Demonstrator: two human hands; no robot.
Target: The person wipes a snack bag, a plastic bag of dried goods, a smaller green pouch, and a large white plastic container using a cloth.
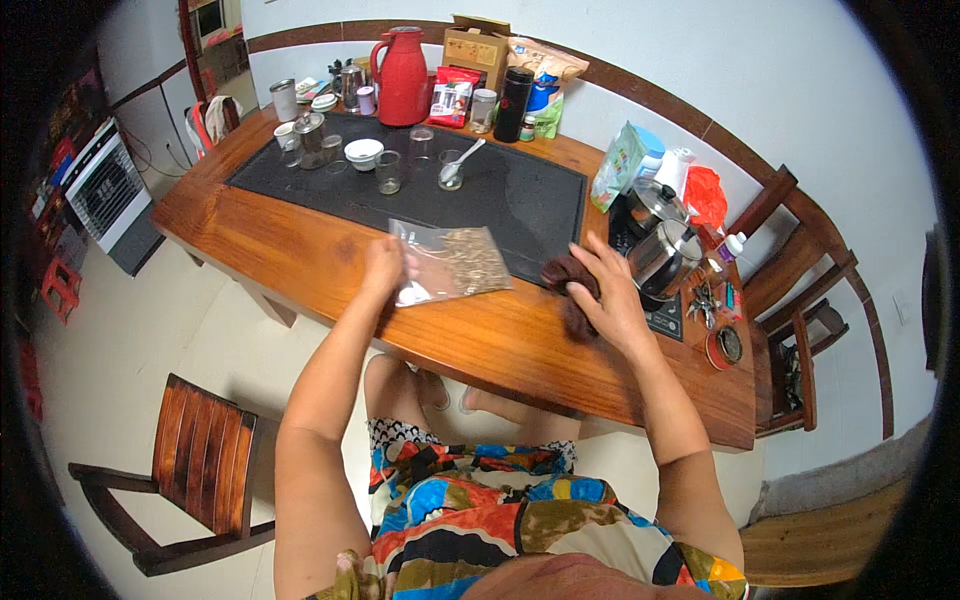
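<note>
My left hand (386, 266) pinches the left edge of a clear zip plastic bag (427, 277). Dried, chopped plant pieces (476, 262) fill its right part, and the bag lies over the front rim of the black tea tray (525, 202). To the right, my right hand (615, 296) has its thumb and fingers around a bunched dark brown cloth (564, 274) on the wooden table (480, 330). Behind the bag, a small glass (450, 180) on the tray holds a spoon (469, 160). Another small glass (388, 174) and white bowls (364, 152) stand nearby.
A steel kettle (664, 259) stands close beside my right hand, with a lidded pot (656, 202) behind it. Keys (703, 304) and a round tin (724, 346) lie near the right edge. A red thermos jug (403, 79) stands at the back. A wooden chair (202, 450) is at lower left.
</note>
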